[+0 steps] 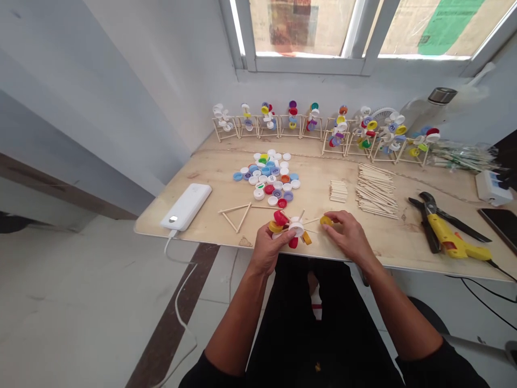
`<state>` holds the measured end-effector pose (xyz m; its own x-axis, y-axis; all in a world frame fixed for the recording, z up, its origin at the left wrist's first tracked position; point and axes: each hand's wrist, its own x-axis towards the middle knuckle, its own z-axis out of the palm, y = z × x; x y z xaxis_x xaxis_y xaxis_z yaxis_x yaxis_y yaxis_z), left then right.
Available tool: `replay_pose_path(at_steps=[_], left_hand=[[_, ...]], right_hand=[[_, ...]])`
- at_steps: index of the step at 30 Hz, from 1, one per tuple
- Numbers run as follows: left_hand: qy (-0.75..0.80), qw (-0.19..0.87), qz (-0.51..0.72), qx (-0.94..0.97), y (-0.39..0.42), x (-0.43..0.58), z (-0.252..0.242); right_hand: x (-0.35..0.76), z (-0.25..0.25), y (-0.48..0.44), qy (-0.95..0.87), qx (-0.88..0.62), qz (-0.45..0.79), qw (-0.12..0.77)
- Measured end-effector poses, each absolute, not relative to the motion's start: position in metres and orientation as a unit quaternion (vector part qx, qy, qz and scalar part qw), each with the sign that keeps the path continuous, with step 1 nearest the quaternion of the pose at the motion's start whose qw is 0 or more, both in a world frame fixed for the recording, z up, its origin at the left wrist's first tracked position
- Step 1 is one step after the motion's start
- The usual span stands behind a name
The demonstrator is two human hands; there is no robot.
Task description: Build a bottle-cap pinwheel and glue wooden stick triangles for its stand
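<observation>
My left hand [270, 247] grips a small wheel of bottle caps on thin sticks [291, 228], with a white cap in its middle and red, yellow and orange caps around it, near the table's front edge. My right hand [348, 231] pinches a yellow cap [325, 220] at the end of one stick on the wheel's right side. A triangle of sticks [237, 214] lies flat just left of the wheel. Behind it sits a pile of loose coloured caps [270, 177].
Several finished cap-and-stick models [323, 129] line the back of the plywood table [210, 172]. Stick piles [375, 189], black pliers [428, 215], a yellow glue gun [452, 240], a white power bank [187, 206] with cable, and a phone [501, 223] lie around.
</observation>
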<state>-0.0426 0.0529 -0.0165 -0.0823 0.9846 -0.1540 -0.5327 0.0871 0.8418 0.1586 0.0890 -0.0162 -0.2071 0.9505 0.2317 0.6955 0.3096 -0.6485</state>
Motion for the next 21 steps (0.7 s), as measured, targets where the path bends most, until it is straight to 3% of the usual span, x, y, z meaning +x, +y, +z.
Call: replay_pose_path(at_steps=[5,15,21], left_hand=[[0.415,0.613,0.606,0.29,0.055,-0.037,-0.019],[0.435,0.602,0.605,0.287,0.055,-0.037,-0.023],[0.42,0.604,0.616,0.282,0.056,-0.038,-0.023]], right_hand=[[0.173,0.005,0.059,-0.686,-0.544,0.316,0.366],[0.161,0.004,0.057,-0.666,-0.537,0.35,0.381],[0.163,-0.006,0.055,-0.691,-0.539,0.351,0.33]])
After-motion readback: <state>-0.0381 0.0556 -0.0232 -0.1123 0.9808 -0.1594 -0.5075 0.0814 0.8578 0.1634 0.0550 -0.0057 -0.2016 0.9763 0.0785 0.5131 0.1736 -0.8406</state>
